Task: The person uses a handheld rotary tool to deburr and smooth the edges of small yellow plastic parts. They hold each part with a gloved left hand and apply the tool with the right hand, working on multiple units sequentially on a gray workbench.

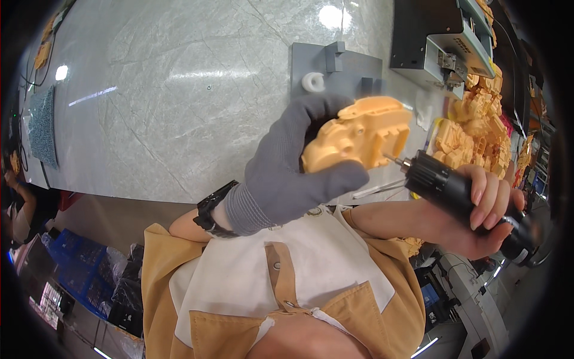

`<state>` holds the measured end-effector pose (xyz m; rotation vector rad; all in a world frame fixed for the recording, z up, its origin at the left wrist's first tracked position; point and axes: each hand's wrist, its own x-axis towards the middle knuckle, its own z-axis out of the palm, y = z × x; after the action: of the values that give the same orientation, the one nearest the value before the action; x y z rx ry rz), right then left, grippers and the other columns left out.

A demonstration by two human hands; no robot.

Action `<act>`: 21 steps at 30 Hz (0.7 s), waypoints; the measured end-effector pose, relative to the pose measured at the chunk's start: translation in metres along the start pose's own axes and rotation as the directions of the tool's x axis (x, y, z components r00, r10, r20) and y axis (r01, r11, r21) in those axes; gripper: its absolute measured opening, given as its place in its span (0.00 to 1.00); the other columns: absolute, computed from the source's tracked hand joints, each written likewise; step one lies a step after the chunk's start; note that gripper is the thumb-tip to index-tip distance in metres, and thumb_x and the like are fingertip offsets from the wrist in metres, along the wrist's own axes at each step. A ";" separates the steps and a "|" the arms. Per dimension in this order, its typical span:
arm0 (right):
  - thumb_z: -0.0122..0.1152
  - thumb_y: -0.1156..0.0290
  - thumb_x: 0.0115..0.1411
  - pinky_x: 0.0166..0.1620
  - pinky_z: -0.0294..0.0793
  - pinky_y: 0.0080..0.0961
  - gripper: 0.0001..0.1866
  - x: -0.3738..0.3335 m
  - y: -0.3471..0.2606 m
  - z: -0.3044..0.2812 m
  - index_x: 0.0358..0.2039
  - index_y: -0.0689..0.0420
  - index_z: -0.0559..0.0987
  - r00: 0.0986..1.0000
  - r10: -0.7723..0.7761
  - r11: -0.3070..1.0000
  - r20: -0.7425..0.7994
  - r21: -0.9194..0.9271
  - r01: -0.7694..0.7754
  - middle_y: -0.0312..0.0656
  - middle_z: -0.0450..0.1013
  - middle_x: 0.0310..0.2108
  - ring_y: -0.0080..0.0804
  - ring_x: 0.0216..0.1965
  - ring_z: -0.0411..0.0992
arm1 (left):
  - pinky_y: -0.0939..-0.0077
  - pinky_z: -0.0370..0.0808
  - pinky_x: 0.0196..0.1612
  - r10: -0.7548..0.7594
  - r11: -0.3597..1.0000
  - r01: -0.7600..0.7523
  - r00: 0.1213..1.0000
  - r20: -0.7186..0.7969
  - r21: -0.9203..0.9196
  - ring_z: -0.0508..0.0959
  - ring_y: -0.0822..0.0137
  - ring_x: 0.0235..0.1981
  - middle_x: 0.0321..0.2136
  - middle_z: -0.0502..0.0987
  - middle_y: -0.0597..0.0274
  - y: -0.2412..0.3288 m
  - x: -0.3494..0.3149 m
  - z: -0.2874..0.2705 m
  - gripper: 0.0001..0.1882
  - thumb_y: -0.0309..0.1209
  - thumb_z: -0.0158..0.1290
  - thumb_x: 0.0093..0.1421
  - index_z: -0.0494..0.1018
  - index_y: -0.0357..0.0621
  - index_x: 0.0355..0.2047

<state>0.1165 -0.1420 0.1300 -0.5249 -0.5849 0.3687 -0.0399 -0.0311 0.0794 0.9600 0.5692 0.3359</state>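
Note:
My left hand [293, 161], in a grey work glove, is closed around an orange moulded plastic part [359, 136] with ribs and pockets. The part is held up over the table's front edge. Bare and wrapped round the barrel of a black electric screwdriver [439, 182] is my right hand [487, 206]. The slim bit points left and its tip is at the part's right side; whether it touches cannot be made out. Behind the part lies a grey fixture plate [371, 64] with upright blocks and a white ring [313, 82] on it.
A black and silver machine [439, 51] stands at the back right, beside a heap of similar orange parts [478, 125]. Tweezers [382, 188] lie near the front edge of the grey marbled table [179, 107]. A teal textured pad [43, 125] is at far left; another person's arm [24, 200] shows there.

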 end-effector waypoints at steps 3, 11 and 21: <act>0.53 0.71 0.52 0.30 0.60 0.21 0.15 -0.001 0.003 -0.001 0.40 0.62 0.66 0.999 -0.040 0.999 0.028 0.008 0.040 0.32 0.64 0.20 0.21 0.19 0.63 | 0.74 0.69 0.48 0.025 0.999 -0.024 0.999 0.026 -0.028 0.70 0.68 0.45 0.44 0.68 0.53 -0.002 -0.002 -0.001 0.36 0.32 0.63 0.46 0.58 0.33 0.51; 0.55 0.75 0.48 0.31 0.60 0.20 0.14 0.001 0.001 0.000 0.36 0.61 0.66 1.000 0.027 0.998 0.014 0.048 -0.028 0.30 0.64 0.18 0.18 0.18 0.63 | 0.75 0.70 0.46 -0.024 0.988 0.028 0.999 0.026 -0.151 0.71 0.68 0.44 0.43 0.68 0.54 0.005 -0.001 -0.003 0.35 0.34 0.63 0.47 0.60 0.33 0.51; 0.60 0.76 0.47 0.25 0.68 0.16 0.17 0.002 -0.006 0.016 0.36 0.58 0.65 0.989 -0.132 0.981 0.074 0.153 0.119 0.30 0.65 0.15 0.19 0.16 0.65 | 0.74 0.73 0.38 0.537 0.742 -0.555 0.828 0.162 0.375 0.74 0.63 0.36 0.38 0.70 0.55 -0.010 0.004 -0.014 0.26 0.31 0.61 0.44 0.70 0.41 0.45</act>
<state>0.1097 -0.1405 0.1453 -0.3286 -0.6630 0.3128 -0.0448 -0.0252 0.0638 1.5453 0.3030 0.7433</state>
